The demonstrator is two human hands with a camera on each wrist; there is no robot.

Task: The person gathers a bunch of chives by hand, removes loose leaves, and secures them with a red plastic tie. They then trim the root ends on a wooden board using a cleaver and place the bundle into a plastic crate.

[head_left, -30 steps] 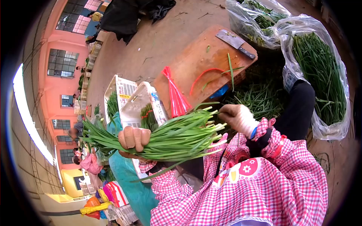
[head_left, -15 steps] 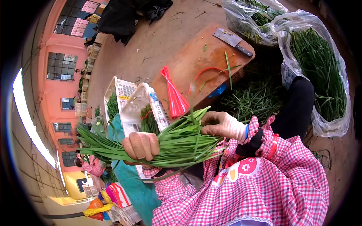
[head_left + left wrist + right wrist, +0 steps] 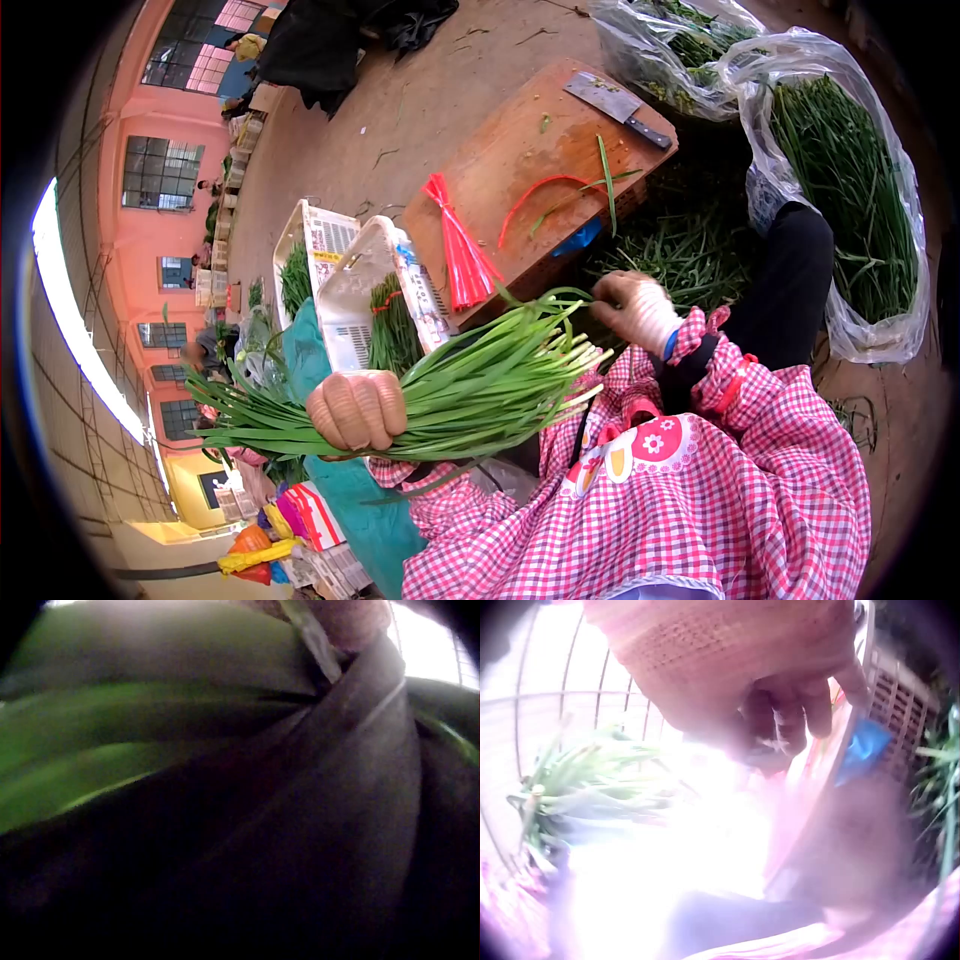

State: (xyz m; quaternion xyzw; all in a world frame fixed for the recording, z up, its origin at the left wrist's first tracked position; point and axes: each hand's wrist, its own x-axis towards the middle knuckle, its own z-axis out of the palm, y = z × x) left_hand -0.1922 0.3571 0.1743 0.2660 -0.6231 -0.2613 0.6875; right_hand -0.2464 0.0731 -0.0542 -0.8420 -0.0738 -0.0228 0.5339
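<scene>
My left hand (image 3: 357, 412) grips a thick bunch of garlic chives (image 3: 480, 385) around its leafy part. Pale cut ends point right and leaf tips trail left. Dark blurred leaves (image 3: 330, 795) fill most of the left wrist view. My right hand (image 3: 635, 308), wrapped in pale cloth at the wrist, is just beyond the cut ends with its fingers bent. One leaf arches from the bunch to its fingertips; I cannot tell whether they pinch it. The right wrist view shows the curled fingers (image 3: 787, 720) above a washed-out glare.
A wooden board (image 3: 490, 180) carries a cleaver (image 3: 605, 97), red ties (image 3: 457, 250) and loose leaves. White baskets (image 3: 345, 300) holding chive bunches stand left of it. Loose greens (image 3: 690, 255) lie below the board. Plastic bags (image 3: 755, 190) of chives stand at right.
My right hand moves left onto the bunch, among its leaves, then back right off the cut ends. The left hand keeps its grip, and the bunch tilts and shifts slightly.
</scene>
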